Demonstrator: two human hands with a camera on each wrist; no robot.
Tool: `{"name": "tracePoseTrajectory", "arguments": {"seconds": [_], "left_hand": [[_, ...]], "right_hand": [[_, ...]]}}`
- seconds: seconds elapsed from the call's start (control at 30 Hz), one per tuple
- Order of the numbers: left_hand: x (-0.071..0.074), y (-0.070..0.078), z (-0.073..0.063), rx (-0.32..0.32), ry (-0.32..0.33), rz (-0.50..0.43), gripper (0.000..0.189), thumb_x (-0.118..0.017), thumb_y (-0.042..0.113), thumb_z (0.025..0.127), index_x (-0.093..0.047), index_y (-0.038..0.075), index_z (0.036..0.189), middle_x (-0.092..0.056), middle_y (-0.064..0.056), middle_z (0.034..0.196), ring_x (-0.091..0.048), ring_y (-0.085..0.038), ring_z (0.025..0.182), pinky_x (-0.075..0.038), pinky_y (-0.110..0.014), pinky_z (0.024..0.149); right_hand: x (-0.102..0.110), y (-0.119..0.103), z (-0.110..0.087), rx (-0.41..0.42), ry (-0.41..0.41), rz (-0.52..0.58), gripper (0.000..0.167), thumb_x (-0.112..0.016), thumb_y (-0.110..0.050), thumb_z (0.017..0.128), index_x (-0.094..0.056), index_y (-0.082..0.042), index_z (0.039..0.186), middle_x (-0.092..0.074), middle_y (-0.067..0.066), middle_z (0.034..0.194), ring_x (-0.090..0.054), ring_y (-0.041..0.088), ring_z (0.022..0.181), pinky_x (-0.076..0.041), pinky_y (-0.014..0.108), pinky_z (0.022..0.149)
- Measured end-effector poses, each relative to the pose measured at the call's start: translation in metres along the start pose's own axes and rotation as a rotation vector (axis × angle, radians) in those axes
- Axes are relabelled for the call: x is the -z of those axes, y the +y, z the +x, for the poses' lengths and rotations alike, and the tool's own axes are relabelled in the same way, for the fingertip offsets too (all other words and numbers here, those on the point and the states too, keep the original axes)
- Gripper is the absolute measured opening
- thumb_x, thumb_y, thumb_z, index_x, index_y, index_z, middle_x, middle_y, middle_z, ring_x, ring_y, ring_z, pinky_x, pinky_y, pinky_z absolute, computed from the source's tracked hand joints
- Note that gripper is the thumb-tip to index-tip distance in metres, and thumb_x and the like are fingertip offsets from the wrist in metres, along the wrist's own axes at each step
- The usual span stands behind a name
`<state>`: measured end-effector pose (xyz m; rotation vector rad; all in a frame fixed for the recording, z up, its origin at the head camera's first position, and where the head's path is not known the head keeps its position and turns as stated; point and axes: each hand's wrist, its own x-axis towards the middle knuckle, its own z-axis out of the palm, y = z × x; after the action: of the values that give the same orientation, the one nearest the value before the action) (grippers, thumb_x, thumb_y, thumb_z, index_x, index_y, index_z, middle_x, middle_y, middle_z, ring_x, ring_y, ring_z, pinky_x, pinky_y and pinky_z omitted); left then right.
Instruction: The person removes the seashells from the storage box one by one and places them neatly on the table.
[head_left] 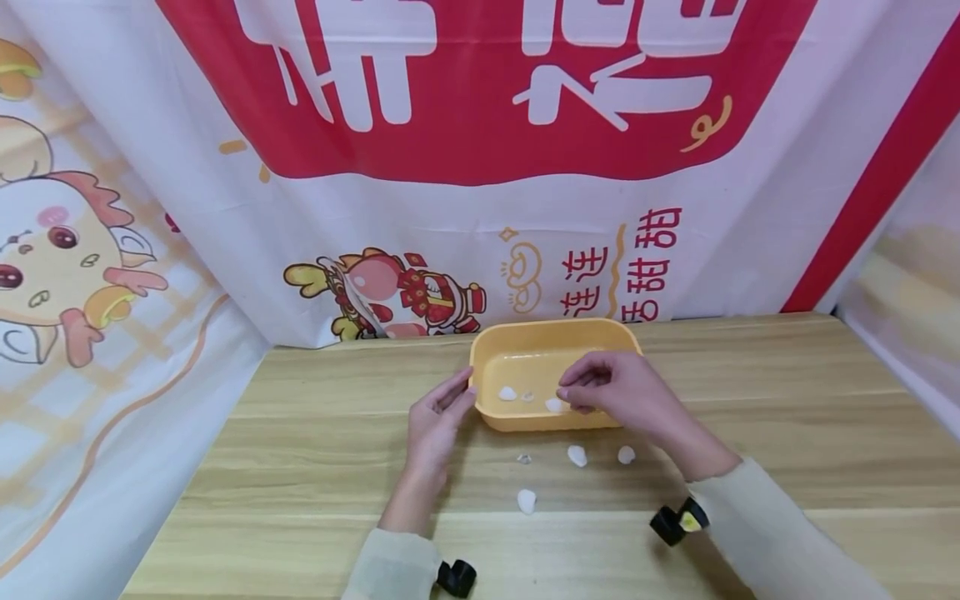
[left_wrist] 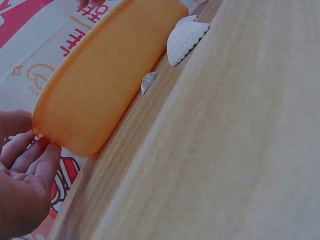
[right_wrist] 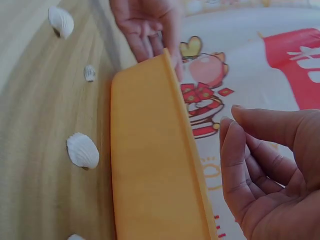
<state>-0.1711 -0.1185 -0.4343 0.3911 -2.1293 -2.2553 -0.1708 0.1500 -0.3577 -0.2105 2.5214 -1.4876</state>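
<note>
On woodgrain (head_left: 322, 425) by printed cloth (head_left: 472, 150), left hand (head_left: 437, 425) grips tray (head_left: 521, 422), right hand (head_left: 611, 385) curled, empty

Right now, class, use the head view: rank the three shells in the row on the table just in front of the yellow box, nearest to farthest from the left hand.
1. Small shell: left end of the row, nearest the left hand.
2. Oval white shell: middle.
3. Rounder white shell: right end, farthest.
</note>
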Motion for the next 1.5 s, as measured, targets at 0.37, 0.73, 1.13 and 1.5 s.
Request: {"name": "tracePoseTrajectory", "arguments": {"seconds": [0.37,0.73,1.13,1.5], "left_hand": [[-0.002,-0.003,-0.003,-0.043,-0.017,-0.044,0.039,-0.075,0.009,0.099,-0.072,0.015,0.138,-0.069,-0.008,0.149,-0.065,-0.025,0.138,-0.060,-0.025,0.108],[-0.002,-0.003,-0.003,-0.051,-0.019,-0.052,0.038,-0.074,0.009,0.100,-0.073,0.014,0.138,-0.069,-0.010,0.148,-0.065,-0.026,0.138,-0.060,-0.024,0.107],[-0.001,-0.002,-0.002,-0.050,-0.020,-0.053,0.039,-0.074,0.009,0.100,-0.073,0.016,0.138,-0.069,-0.008,0.149,-0.064,-0.025,0.140,-0.059,-0.025,0.109],[0.000,-0.003,0.000,-0.056,-0.020,-0.050,0.038,-0.074,0.008,0.100,-0.073,0.013,0.138,-0.069,-0.010,0.148,-0.064,-0.026,0.140,-0.059,-0.025,0.110]], "right_hand": [[-0.022,-0.007,0.056,-0.079,-0.145,-0.062,0.019,-0.086,-0.022,0.091,-0.079,-0.010,0.105,-0.077,0.005,0.097,-0.070,0.017,0.084,-0.064,0.035,0.077],[-0.050,-0.008,0.084,-0.133,-0.232,0.051,0.023,-0.089,-0.014,0.086,-0.077,-0.003,0.103,-0.077,0.005,0.089,-0.070,0.014,0.077,-0.066,0.030,0.077],[-0.064,0.000,0.099,-0.172,-0.151,0.117,0.021,-0.088,-0.011,0.086,-0.077,-0.004,0.102,-0.074,0.005,0.081,-0.065,0.015,0.069,-0.059,0.025,0.064],[-0.064,0.003,0.107,-0.164,-0.159,0.150,0.022,-0.087,-0.009,0.086,-0.078,-0.003,0.105,-0.075,0.006,0.085,-0.064,0.015,0.068,-0.059,0.024,0.062]]}}
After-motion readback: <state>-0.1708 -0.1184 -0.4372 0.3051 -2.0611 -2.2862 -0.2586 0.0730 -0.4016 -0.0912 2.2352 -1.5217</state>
